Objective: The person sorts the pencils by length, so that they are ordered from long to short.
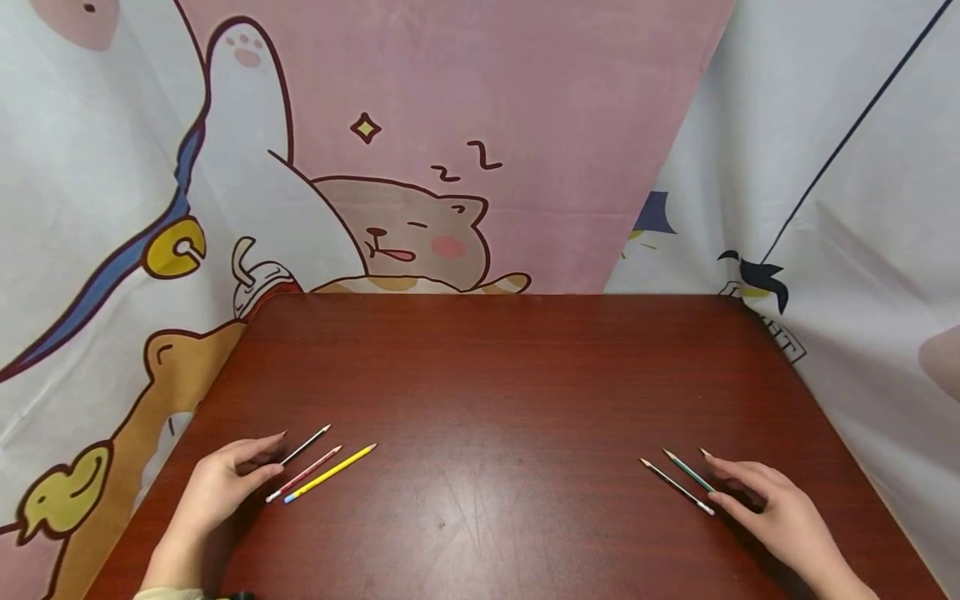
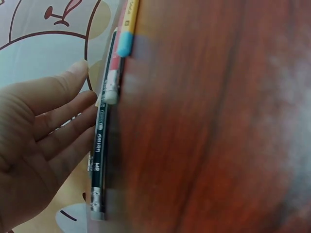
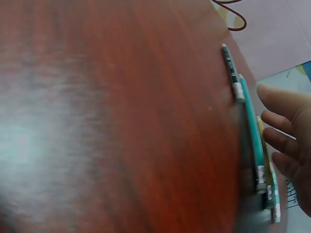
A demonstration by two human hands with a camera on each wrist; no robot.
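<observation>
My left hand (image 1: 225, 483) is beside a dark green pencil (image 1: 306, 445), its fingers loosely bent and its thumb straight. In the left wrist view the fingertips overlap the edge of that pencil. A red pencil (image 1: 306, 472) and a yellow pencil (image 1: 332, 472) with a blue end lie to its right, slanted alike. Across the table, my right hand (image 1: 776, 512) has relaxed fingers close to a teal pencil (image 1: 688, 472). A black pencil (image 1: 675, 484) with a white eraser lies left of that one. In the right wrist view, a yellowish pencil (image 3: 263, 141) lies by the fingertips, partly hidden.
The pencils lie on a dark red-brown wooden table (image 1: 480, 375), in one group at each side. Cartoon-printed cloth (image 1: 525, 100) hangs behind the table and along both sides. Light glares off the tabletop between the hands.
</observation>
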